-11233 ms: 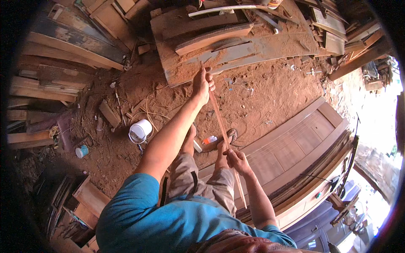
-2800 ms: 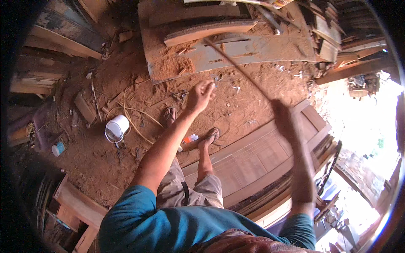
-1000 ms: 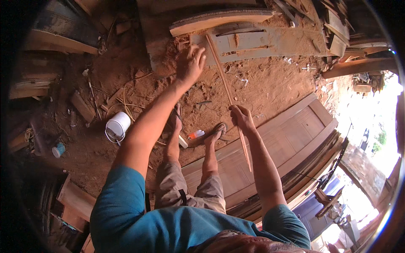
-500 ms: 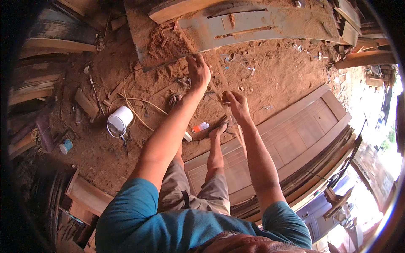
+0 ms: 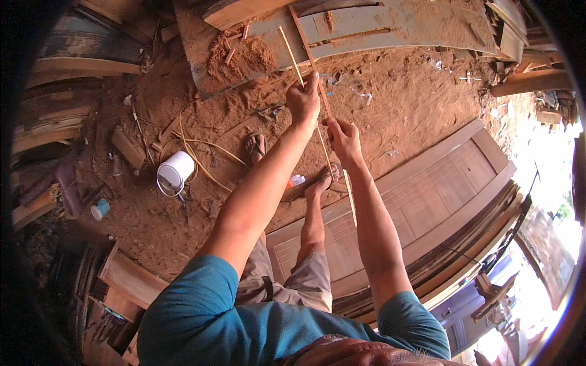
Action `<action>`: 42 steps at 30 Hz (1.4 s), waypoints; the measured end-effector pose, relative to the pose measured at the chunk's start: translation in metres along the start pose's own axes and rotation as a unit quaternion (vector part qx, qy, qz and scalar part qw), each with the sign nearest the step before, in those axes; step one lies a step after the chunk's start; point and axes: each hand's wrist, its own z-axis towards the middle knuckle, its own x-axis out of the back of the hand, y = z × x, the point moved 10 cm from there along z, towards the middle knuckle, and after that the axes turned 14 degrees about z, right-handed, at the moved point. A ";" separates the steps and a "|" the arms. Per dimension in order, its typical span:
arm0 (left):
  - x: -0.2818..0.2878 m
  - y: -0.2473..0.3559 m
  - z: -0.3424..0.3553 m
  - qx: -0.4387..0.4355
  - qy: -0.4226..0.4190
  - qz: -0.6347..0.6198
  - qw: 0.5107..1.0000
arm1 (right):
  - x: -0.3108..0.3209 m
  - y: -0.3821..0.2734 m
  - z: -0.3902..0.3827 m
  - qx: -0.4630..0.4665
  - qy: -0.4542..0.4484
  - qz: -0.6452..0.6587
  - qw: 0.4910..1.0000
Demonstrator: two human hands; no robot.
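Observation:
Both my hands are raised in front of me over the dusty ground. My left hand [image 5: 303, 107] is closed around a thin pale wooden strip [image 5: 288, 47], which slants up past the fist and hangs down below it. A longer reddish-brown wooden strip [image 5: 303, 38] passes close by the left fingertips; whether they touch it is unclear. My right hand [image 5: 345, 143] pinches this brown strip, and its lower end [image 5: 350, 196] shows pale beneath the hand, beside my forearm. The strips' far ends reach over a grey work surface [image 5: 262, 27].
Sawdust [image 5: 250, 56] and small wood offcuts lie on the grey surface. A panelled wooden door [image 5: 427, 195] lies at the right beside stacked boards. On the ground to the left are a white bucket [image 5: 176, 169], a yellowish hose [image 5: 210, 177] and a blue-white cup [image 5: 99, 210].
My left hand has moved slightly right, nearer the right hand, which has risen a little. The strips have swung and now stand apart, reaching farther over the grey surface.

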 end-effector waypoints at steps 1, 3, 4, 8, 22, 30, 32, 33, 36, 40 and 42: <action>0.003 -0.001 0.002 0.008 0.025 0.025 0.999 | -0.002 -0.002 0.003 0.003 -0.002 -0.006 1.000; 0.006 0.002 0.000 0.002 0.045 0.043 0.998 | -0.003 -0.003 0.005 0.002 -0.002 -0.013 1.000; 0.006 0.007 -0.001 -0.013 0.039 0.037 0.998 | -0.003 -0.003 0.005 -0.002 0.000 -0.015 1.000; 0.007 0.023 -0.006 -0.019 0.033 0.085 0.996 | -0.002 -0.002 0.007 0.024 0.003 -0.031 0.999; 0.009 0.032 -0.006 -0.067 0.071 0.139 0.985 | 0.003 -0.001 0.007 0.020 -0.001 -0.046 0.999; 0.008 0.031 -0.002 -0.053 0.057 0.117 0.990 | 0.003 0.002 0.009 0.022 0.002 -0.022 1.000; 0.006 0.030 0.000 -0.052 0.046 0.121 0.990 | 0.006 0.006 0.012 0.021 0.002 -0.040 0.999; 0.005 0.029 0.002 -0.050 0.043 0.123 0.990 | 0.005 0.001 0.010 0.024 0.010 -0.040 0.999; 0.009 0.032 0.006 -0.078 0.066 0.066 0.993 | 0.000 -0.020 0.003 0.023 0.024 -0.042 0.999; 0.003 0.037 0.003 -0.068 0.037 0.088 0.993 | 0.001 -0.014 0.002 -0.001 0.029 -0.027 0.999; 0.001 0.033 0.006 -0.037 0.010 0.083 0.996 | 0.000 -0.015 0.001 -0.009 0.029 -0.016 0.999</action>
